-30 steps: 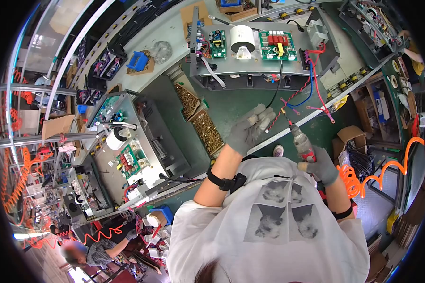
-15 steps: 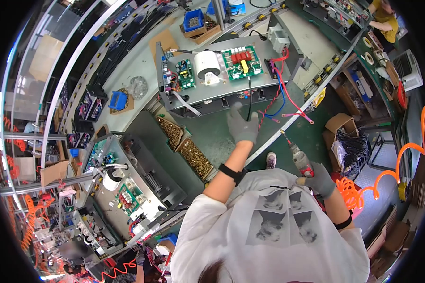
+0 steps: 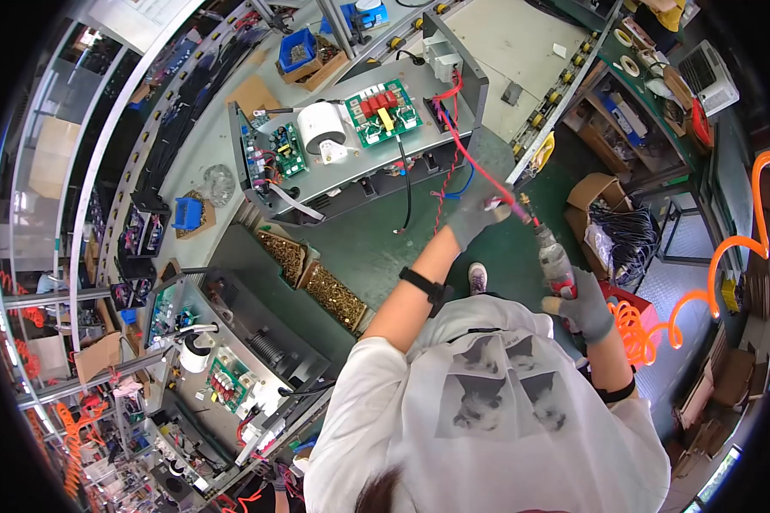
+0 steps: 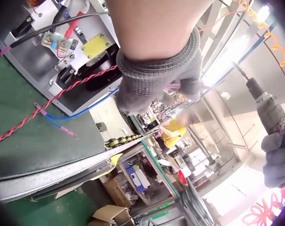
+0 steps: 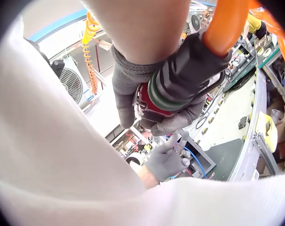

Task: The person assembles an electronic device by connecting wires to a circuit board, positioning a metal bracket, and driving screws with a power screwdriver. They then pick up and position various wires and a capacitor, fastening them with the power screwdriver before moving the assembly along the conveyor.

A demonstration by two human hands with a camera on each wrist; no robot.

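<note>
The gloved left hand (image 3: 475,220) pinches the red cable (image 3: 479,169) near its pink-sleeved end, in front of the chassis; in the left wrist view the glove (image 4: 152,87) hides most of that grip. A pneumatic driver (image 3: 556,263) is gripped by the right hand (image 3: 583,308), its bit pointing up close to the cable end; whether they touch is unclear. Fingers of the right hand (image 5: 173,123) curl round the tool's body in the right wrist view. A twisted red-black wire (image 4: 43,106) and a blue wire (image 4: 81,112) hang from the chassis (image 3: 316,190).
Boxes of brass-coloured screws (image 3: 337,297) lie left of the left forearm, beside a second chassis (image 3: 265,333). A metal rail (image 4: 48,165) edges the green bench. An orange coiled hose (image 3: 633,333) hangs at the right; a carton of black cables (image 3: 616,227) stands beyond.
The left hand has moved from near the black cable rightward to the red cable and taken hold of it. In the head view the chassis has shifted left. The right hand still holds the driver.
</note>
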